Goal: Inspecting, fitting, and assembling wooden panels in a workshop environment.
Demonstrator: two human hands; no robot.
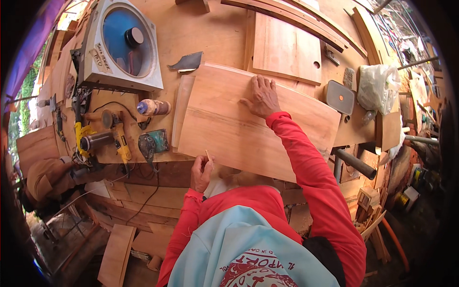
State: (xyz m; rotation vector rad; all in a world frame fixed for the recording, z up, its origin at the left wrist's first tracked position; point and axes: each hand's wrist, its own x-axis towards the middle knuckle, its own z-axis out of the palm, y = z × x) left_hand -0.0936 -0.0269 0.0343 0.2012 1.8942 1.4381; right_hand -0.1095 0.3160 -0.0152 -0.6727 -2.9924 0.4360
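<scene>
A wide, pale brown wooden board [224, 124] lies across the workbench in front of me, its near edge overhanging the bench. My right hand [264, 98] rests on it with fingers stretched out, close to its far edge. Just off the board's near left corner, my left hand [202, 171] is closed. A thin, light-coloured stick [207, 154] pokes up from its fingers; whether it is a pencil I cannot tell. Under the board's left side, the edge of another board [183, 110] shows.
A white-framed machine with a round blue window [131, 40] stands far left. Nearer lie a bottle [154, 107], a yellow angle grinder [119, 138] and a teal power tool [153, 143]. Beyond the board are a wooden panel [287, 48], a grey container [340, 97] and a plastic bag [377, 88].
</scene>
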